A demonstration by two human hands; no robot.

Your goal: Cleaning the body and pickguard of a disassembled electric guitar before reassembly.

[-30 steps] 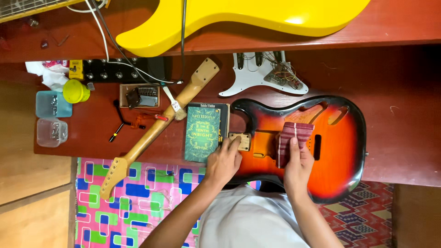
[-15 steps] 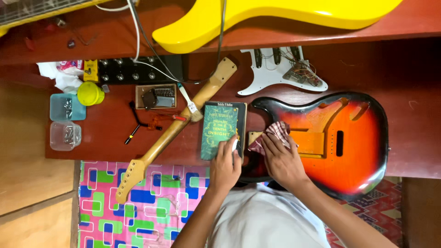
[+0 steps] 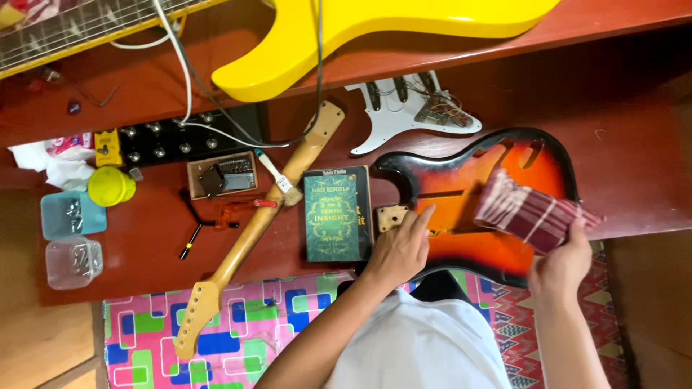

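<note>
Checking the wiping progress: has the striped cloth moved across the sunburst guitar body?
Yes. The striped cloth went from the neck pocket toward the sunburst guitar body's far end.

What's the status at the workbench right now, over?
Left hand presses the sunburst guitar body near its neck pocket. Right hand grips a striped maroon cloth above it. Green book lies beside the body.

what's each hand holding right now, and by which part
The right hand grips a striped cloth by its lower right end. The left hand holds nothing; its fingers rest on the sunburst guitar body near the neck pocket.
</note>
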